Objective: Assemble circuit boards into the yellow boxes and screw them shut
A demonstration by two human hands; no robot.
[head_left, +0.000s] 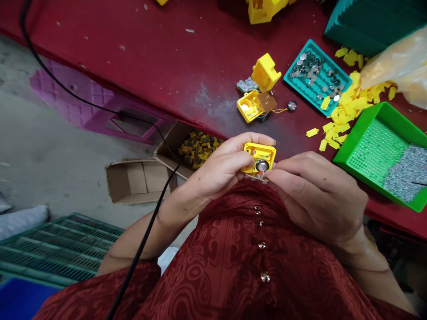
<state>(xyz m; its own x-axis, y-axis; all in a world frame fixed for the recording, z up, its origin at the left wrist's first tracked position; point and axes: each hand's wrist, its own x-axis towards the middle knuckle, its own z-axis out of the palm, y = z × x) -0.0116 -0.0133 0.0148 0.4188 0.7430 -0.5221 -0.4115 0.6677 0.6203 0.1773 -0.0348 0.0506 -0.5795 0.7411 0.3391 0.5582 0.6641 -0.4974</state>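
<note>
My left hand [227, 162] grips a small yellow plastic casing [248, 149] at its left side, open face up. Inside the casing show thin wires and a round dark-rimmed part with a silvery centre [262, 166]. The fingertips of my right hand [320, 193] are pinched together at the casing's lower right corner, beside a small red-orange bit; what they pinch, if anything, is hidden. On the table beyond lie another open yellow casing [248, 108] with wires, a yellow cover [267, 73] and a loose round part [292, 105].
A teal tray [289, 80] holds small round metal parts. Yellow plastic tabs [347, 106] lie heaped beside a green basket [360, 142] of small metal pieces. Cardboard boxes [116, 182] stand below the table's left edge. A black cable [143, 240] crosses in front of my left arm.
</note>
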